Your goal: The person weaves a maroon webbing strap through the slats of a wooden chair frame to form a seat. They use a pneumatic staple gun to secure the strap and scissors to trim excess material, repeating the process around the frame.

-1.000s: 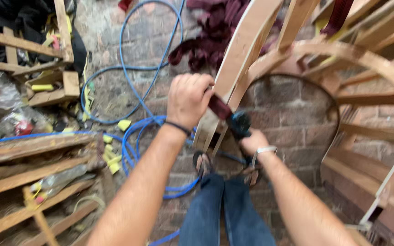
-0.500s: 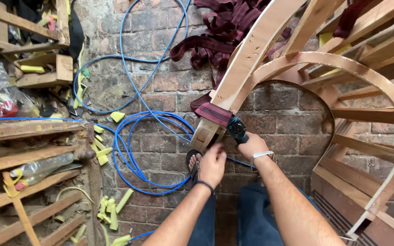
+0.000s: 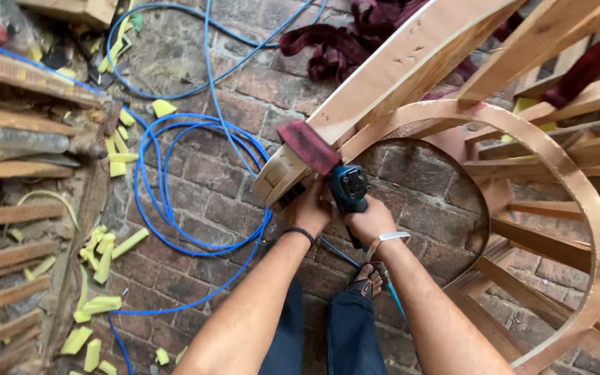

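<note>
under the rail [image 3: 411, 69] end: left hand [image 3: 308, 208] gripping strap [image 3: 308, 146] and wood, right hand [image 3: 369, 222] closed round stapler [image 3: 347, 187]. likely fastening the strap; next calls for keeping it taut.

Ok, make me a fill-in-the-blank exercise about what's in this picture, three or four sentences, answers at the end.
1. The right hand grips a power tool whose body is ____ in colour.
2. The strip of webbing wrapped over the wooden frame is dark ____.
3. The hose coiled on the brick floor is ____.
4. The left hand wears a ____ band at the wrist.

Missing words: teal; red; blue; black
</note>
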